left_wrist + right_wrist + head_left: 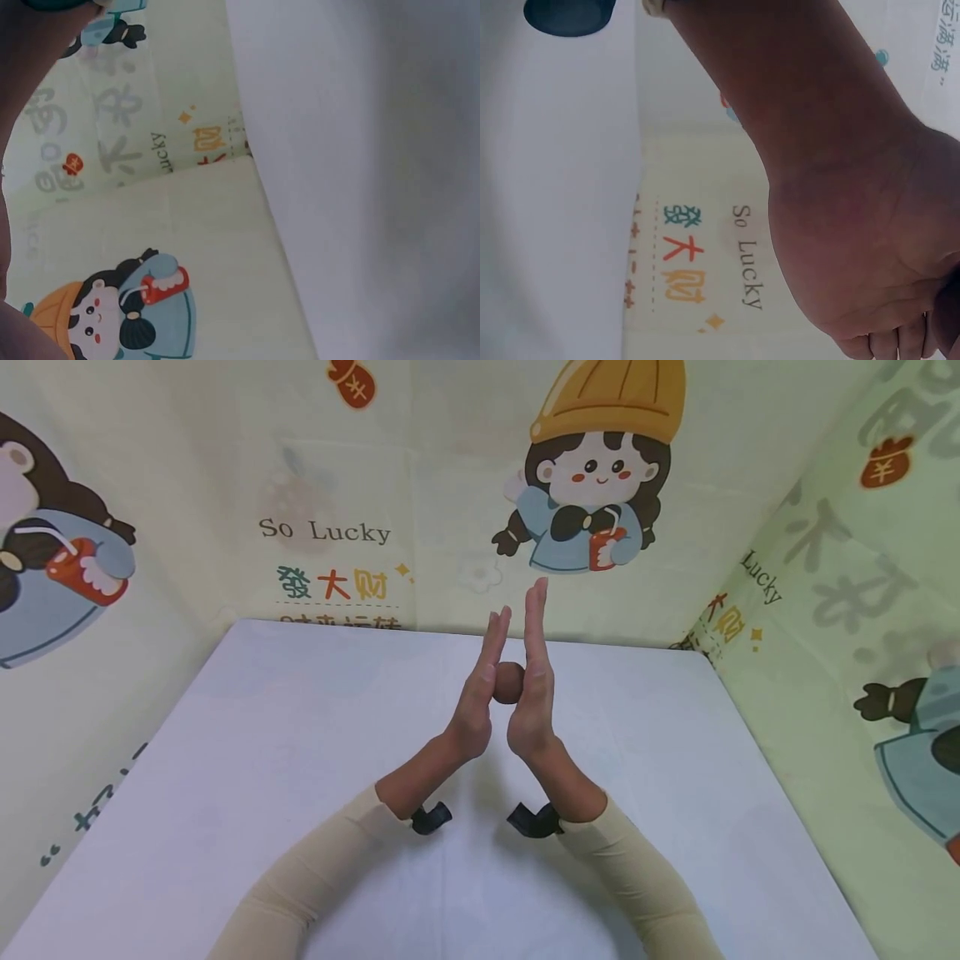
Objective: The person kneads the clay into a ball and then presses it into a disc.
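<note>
A small brown ball [508, 683] is squeezed between two upright palms in the head view. My left hand [476, 697] presses it from the left, fingers straight and pointing up and away. From the right, my right hand [534, 697] presses against it with straight fingers too. Both hands are raised above the white table [360, 710]. In the right wrist view, the heel of a hand [855, 255] fills the right side, and part of the dark ball [948, 315] shows at the lower right edge. The left wrist view catches only a strip of skin; the ball is out of sight there.
Cream walls [450, 460] printed with cartoon figures and lettering enclose the table at the back and sides. A dark wrist camera [431, 818] juts inward from the left wrist, and another camera [534, 820] from the right. Beige sleeves cover both forearms.
</note>
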Tool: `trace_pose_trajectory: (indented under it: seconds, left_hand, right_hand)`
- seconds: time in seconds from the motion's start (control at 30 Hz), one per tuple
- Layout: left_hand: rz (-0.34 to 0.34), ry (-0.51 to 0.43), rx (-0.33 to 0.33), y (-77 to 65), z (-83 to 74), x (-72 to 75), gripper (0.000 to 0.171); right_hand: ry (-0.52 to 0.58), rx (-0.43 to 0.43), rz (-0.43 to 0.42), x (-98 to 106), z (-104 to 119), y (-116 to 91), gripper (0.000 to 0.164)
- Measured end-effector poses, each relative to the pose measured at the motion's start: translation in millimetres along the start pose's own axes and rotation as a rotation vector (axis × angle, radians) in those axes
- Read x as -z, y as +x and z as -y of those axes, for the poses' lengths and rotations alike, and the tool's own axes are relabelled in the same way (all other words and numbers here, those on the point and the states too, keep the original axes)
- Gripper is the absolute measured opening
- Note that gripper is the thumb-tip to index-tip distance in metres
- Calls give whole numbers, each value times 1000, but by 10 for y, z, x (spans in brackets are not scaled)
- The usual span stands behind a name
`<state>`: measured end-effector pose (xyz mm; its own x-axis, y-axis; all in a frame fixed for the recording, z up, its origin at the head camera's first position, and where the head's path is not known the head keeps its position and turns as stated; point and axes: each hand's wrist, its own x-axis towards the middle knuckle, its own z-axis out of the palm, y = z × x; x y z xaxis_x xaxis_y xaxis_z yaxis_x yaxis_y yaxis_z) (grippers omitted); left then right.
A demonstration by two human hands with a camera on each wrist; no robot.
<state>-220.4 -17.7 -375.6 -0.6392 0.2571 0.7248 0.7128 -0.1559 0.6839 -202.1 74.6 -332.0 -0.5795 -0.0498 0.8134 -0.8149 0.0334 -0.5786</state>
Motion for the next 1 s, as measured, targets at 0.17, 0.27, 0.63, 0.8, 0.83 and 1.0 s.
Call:
trace_pose_trajectory:
  seconds: [0.17,0.27,0.63,0.8,0.83,1.0]
  left_hand:
    - [3,-19,16,-25,-73,-58,68]
    - [4,-30,18,-28,-125,-86,69]
    - [-8,-48,-55,5,-334,-139,80]
    - [-34,-58,-87,14,-414,-144,78]
    - [-42,-59,-90,15,-426,-144,78]
    - [-74,-73,-89,22,-486,-139,78]
  right_hand:
    - [5,2,-21,30,-7,10,84]
    - [5,13,-24,46,-17,20,84]
    - [67,54,1,90,-72,26,83]
    - [87,91,17,80,-81,-2,81]
    - [91,98,21,76,-86,-12,81]
    - [91,122,32,52,-109,-61,82]
